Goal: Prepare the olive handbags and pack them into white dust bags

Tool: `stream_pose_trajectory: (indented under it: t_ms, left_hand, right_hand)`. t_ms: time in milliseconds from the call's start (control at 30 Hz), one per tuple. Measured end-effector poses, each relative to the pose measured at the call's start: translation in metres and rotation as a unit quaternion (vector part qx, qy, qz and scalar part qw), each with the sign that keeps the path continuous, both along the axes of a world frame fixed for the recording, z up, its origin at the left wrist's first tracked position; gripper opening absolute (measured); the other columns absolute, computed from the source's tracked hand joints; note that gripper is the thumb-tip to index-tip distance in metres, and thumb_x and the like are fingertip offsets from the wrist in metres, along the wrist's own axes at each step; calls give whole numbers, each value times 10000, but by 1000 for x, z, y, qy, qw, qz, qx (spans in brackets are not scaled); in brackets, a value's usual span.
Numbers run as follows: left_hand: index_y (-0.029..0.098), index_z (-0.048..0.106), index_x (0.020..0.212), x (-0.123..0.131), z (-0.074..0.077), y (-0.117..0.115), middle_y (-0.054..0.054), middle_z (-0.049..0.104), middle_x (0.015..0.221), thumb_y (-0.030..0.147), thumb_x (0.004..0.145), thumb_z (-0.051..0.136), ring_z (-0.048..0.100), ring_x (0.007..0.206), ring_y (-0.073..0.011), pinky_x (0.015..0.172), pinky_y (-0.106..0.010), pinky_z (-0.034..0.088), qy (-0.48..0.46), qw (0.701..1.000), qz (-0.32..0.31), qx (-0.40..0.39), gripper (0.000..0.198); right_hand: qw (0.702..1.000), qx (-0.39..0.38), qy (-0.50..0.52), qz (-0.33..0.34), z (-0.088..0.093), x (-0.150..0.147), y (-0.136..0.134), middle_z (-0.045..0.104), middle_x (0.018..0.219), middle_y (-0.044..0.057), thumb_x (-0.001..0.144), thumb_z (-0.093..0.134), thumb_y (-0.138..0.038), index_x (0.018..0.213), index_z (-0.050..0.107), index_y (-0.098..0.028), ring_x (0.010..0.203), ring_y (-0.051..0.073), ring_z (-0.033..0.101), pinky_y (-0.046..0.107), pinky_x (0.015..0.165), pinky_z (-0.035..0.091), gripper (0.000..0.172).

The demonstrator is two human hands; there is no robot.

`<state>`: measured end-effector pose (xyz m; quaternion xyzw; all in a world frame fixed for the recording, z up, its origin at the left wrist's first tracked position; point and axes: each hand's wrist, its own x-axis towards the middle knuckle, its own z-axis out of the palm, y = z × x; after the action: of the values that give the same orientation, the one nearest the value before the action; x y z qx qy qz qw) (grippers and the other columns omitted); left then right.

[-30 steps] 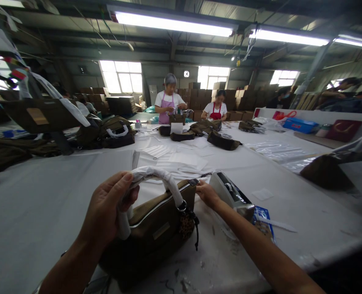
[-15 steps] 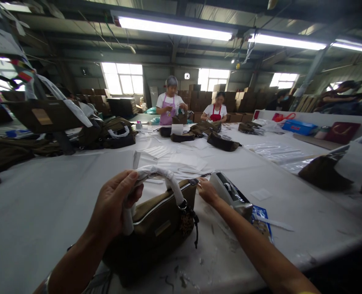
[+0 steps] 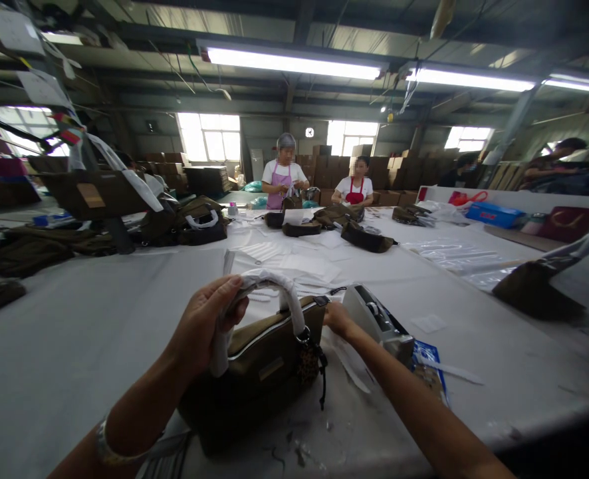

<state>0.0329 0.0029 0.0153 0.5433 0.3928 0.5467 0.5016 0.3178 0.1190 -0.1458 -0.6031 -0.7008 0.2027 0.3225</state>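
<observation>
Here, the zip-topped handbag (image 3: 257,386) hides its contents.

A white surface (image 3: 100,319) carries an olive handbag (image 3: 249,392), a grey device (image 3: 361,309) beside it, a blue packet (image 3: 427,350), loose white sheets (image 3: 304,263), clear plastic (image 3: 454,254) and farther dark bags (image 3: 367,238).

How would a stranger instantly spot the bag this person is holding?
Find the big white table, then its near side. There sits a dark olive bag with a spotted charm. Unlike the other bags, it has the left hand gripping its white-wrapped handle.
</observation>
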Motion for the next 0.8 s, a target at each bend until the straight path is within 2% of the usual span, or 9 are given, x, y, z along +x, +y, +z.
stream_pose_trajectory:
  t_ms: [133, 267, 333, 400, 467, 533, 600, 733, 800]
  left_hand:
    - [161, 544, 707, -2, 1, -1, 34, 525, 572, 475, 887, 640, 359, 481, -60, 443, -153, 283, -10, 1000, -10, 2, 374]
    - [162, 562, 730, -1, 4, -3, 34, 539, 594, 461, 883, 651, 373, 487, -57, 446, -145, 295, -22, 999, -23, -6, 348]
    - [160, 569, 735, -1, 5, -3, 34, 537, 597, 450, 886, 649, 380, 490, -59, 447, -145, 303, -23, 999, -26, -7, 336]
    - [158, 575, 736, -1, 6, -3, 32, 535, 598, 440, 891, 643, 397, 499, -65, 445, -147, 306, -21, 999, -30, -10, 329]
    - [156, 588, 752, -2, 8, -3, 27, 544, 610, 434, 896, 641, 424, 515, -70, 453, -148, 321, -18, 999, -37, -13, 317]
    - [155, 600, 770, -2, 10, -6, 20, 565, 635, 435, 904, 635, 448, 531, -73, 475, -149, 352, -8, 999, -51, -9, 313]
    - [156, 617, 786, -1, 13, -12, 4, 604, 668, 462, 924, 602, 490, 550, -82, 505, -158, 394, 17, 998, -68, 4, 336]
    - [160, 702, 835, 1, 20, -27, -55, 679, 815, 556, 944, 507, 603, 607, -138, 525, -214, 482, 118, 990, -55, 52, 455]
    - [173, 752, 883, 0, 23, -31, -92, 685, 1051, 525, 935, 536, 671, 823, -198, 646, -248, 545, 179, 976, -12, 125, 417]
  right_hand:
    - [987, 33, 150, -48, 22, 12, 4, 703, 1073, 73, 954, 619, -317, 1117, 650, -161, 912, 188, 694, 394, 848, 582, 228]
    - [945, 79, 310, -74, 67, 18, -7, 677, 1247, 123, 875, 670, -384, 1288, 597, -188, 891, 217, 743, 363, 809, 613, 463]
    - [925, 86, 365, -60, 94, 15, -30, 646, 1315, 128, 840, 702, -430, 1373, 550, -212, 944, 220, 740, 339, 810, 614, 596]
    - [910, 65, 408, -28, 119, 7, -65, 697, 1233, 112, 818, 733, -450, 1373, 569, -223, 965, 199, 732, 277, 790, 607, 621]
    - [875, -38, 482, 36, 136, -9, -106, 720, 1183, 82, 800, 782, -398, 1346, 604, -267, 889, 144, 728, 191, 699, 586, 589]
    - [846, -120, 507, 109, 144, -30, -142, 715, 1182, 73, 791, 804, -343, 1285, 653, -267, 738, 104, 711, 160, 561, 553, 521]
    - [818, -171, 532, 141, 142, -55, -166, 731, 1106, 68, 790, 811, -330, 1252, 668, -241, 669, 91, 696, 161, 541, 549, 492]
    - [748, -227, 616, 98, 130, -101, -178, 737, 1039, 40, 704, 880, -298, 1159, 677, -218, 763, 123, 728, 195, 664, 592, 504]
    - [720, -219, 654, 77, 127, -116, -175, 732, 919, 7, 652, 911, -290, 1028, 691, -206, 761, 119, 722, 189, 679, 588, 444]
